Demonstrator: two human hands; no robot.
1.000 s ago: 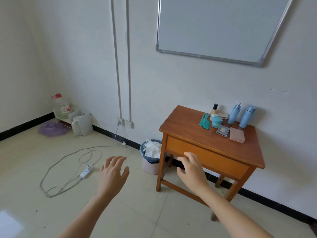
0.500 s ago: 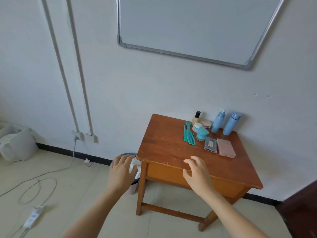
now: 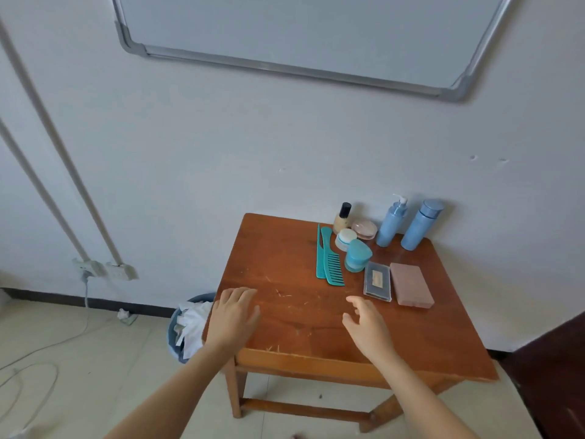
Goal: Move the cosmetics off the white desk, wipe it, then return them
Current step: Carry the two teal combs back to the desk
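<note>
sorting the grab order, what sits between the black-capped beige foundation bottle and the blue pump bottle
In the head view, a round pink compact lies between them.

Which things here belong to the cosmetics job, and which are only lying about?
Job: pump bottle, capped blue bottle, foundation bottle, pink compact, white jar, teal jar, two combs, clear case, pink box, wooden table, left hand, right hand.
Lying about: waste bin, whiteboard, wall sockets, cable.

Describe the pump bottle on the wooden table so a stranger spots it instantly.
On the wooden table below the whiteboard, look at the back right. The pump bottle stands left of the other tall blue bottle, and alone has a white pump instead of a flat cap.
</note>
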